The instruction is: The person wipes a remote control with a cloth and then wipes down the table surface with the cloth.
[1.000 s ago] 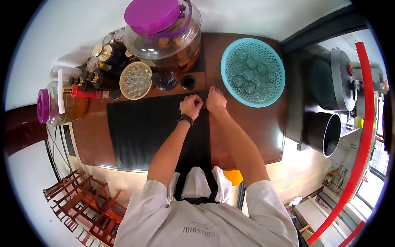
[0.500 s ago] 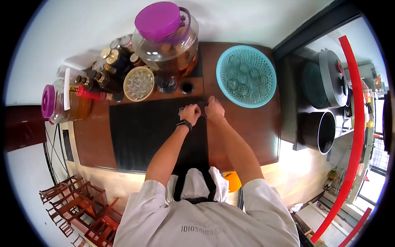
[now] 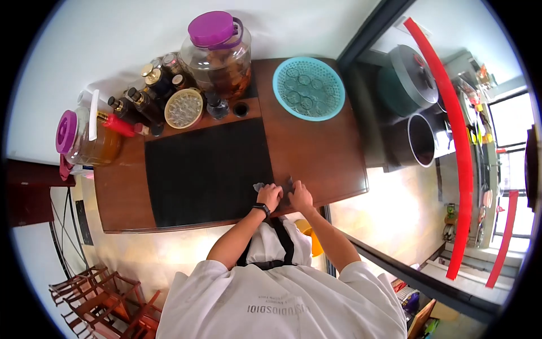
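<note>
My left hand [image 3: 270,196], with a dark watch at the wrist, is at the table's near edge by the right border of the black mat [image 3: 206,169]. Its fingers are curled, and a small clear, crinkled-looking piece [image 3: 258,187] sticks out beside them. A few centimetres to its right is my right hand [image 3: 300,196], also with bent fingers. At its fingertips is a small dark piece [image 3: 290,182], too blurred to name. What lies within the fingers is mostly hidden.
A turquoise basket [image 3: 309,90] holds several round clear glass items. A purple-lidded jar [image 3: 216,62], a round bowl of small clear pieces [image 3: 184,109], a dark round cup or lid [image 3: 240,109] and several bottles [image 3: 148,107] stand along the wall. Chairs [image 3: 107,302] are at lower left.
Both hands have moved back from the middle of the table to its near edge, with the small clear and dark pieces still at the fingers. The camera view has shifted too.
</note>
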A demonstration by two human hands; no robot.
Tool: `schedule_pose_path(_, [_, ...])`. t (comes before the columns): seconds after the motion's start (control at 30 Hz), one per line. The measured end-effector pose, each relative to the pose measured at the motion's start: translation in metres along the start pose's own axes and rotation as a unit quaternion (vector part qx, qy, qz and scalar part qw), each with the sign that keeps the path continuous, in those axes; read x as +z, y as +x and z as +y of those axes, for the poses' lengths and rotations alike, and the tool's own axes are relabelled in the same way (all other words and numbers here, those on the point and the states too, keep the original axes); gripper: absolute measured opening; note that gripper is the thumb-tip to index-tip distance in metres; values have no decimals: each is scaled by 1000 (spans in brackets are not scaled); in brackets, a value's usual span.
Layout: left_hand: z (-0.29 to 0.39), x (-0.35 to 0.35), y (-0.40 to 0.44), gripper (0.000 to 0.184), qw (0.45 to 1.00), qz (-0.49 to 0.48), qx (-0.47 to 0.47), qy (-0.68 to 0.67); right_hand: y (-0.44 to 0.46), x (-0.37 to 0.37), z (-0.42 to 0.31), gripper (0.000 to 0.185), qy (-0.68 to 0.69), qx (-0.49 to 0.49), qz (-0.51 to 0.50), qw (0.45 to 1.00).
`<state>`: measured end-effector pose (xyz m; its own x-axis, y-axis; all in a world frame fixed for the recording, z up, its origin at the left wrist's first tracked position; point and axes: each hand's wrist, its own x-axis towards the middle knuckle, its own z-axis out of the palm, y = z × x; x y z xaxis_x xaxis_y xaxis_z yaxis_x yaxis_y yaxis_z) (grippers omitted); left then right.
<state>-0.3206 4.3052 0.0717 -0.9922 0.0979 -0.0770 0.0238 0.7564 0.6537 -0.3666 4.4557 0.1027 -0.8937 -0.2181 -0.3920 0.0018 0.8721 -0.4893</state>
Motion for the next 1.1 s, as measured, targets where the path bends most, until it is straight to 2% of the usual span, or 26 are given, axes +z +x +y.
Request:
schedule_pose_path(0.07, [9, 7, -20, 13, 1000, 17, 14, -16, -23, 4, 4, 38, -17, 13, 2, 1000])
schedule_pose_path(0.1, [10, 4, -30, 17, 998, 6, 19, -59, -29, 5, 3, 52, -7, 23, -3, 1000])
schedule_pose_path(0.13, [10, 1, -39, 20, 993, 35, 52, -103, -33, 5, 1, 52, -12, 28, 3, 1000])
schedule_pose_path(0.2, [6, -3, -60, 24, 970, 76, 32, -231, -45, -5, -27, 69, -64, 74, 0, 995])
schedule_pose_path(0.27, [2, -14, -96, 21, 923, 69, -62, -372, -52, 1, -47, 76, -99, 52, 7, 994])
schedule_pose_path(0.33, [-27, -13, -136, 19, 964, 84, -41, -248, -57, 18, -67, 82, -129, 26, 13, 991])
schedule_pose_path(0.4, [-45, -15, -183, 17, 927, 65, -153, -335, -62, 44, -88, 73, -174, -6, -4, 985])
schedule_pose_path(0.5, [-83, 1, -264, 17, 920, 129, -214, -301, -69, 90, -111, 56, -207, -85, 46, 974])
schedule_pose_path(0.53, [-94, 5, -292, 16, 911, 135, -245, -302, -72, 96, -121, 57, -223, -97, 43, 969])
schedule_pose_path(0.63, [-133, 41, -375, 15, 859, 146, -353, -342, -73, 110, -126, 55, -202, -144, 57, 967])
schedule_pose_path(0.67, [-143, 54, -397, 15, 842, 156, -376, -355, -73, 110, -121, 54, -150, -162, 85, 972])
schedule_pose_path(0.73, [-120, 36, -417, 19, 823, 118, -418, -367, -70, 107, -108, 52, -92, -176, 117, 973])
schedule_pose_path(0.8, [-124, 48, -426, 21, 751, 134, -493, -418, -71, 99, -90, 49, -42, -214, 110, 970])
schedule_pose_path(0.87, [-131, 50, -422, 23, 757, 119, -507, -394, -70, 89, -69, 45, -32, -210, 133, 968])
schedule_pose_path(0.93, [-155, 64, -412, 29, 741, 127, -497, -433, -64, 81, -40, 40, -41, -195, 195, 960])
schedule_pose_path(1.0, [-172, 68, -396, 37, 724, 136, -485, -471, -61, 51, -14, 34, -28, -162, 216, 963])
schedule_pose_path(1.03, [-161, 51, -371, 41, 710, 115, -518, -463, -57, 37, 4, 33, -37, -138, 228, 963])
schedule_pose_path(1.07, [-169, 40, -355, 36, 761, 49, -423, -489, -52, 23, 22, 34, -46, -113, 246, 962])
schedule_pose_path(1.1, [-167, 39, -341, 41, 709, 96, -473, -514, -48, 7, 42, 33, -48, -95, 268, 957])
